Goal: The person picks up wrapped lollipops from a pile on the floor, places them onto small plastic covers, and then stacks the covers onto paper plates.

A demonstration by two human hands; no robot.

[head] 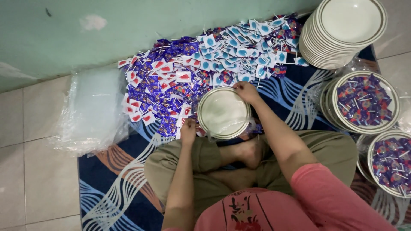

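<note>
Both hands are gripping one empty plate (223,113) by its rim, left hand (188,130) low, right hand (246,91) high, steadying it over the lap beside the lollipop heap (205,64); filled plates (364,102) are sitting well right.

A tall stack of white bowls (342,34) stands at the upper right, near two bowls filled with purple wrapped sweets (364,102) (391,162). A pile of clear plastic bags (92,111) lies on the tiled floor (34,171) beside the blue patterned mat (111,188).
</note>
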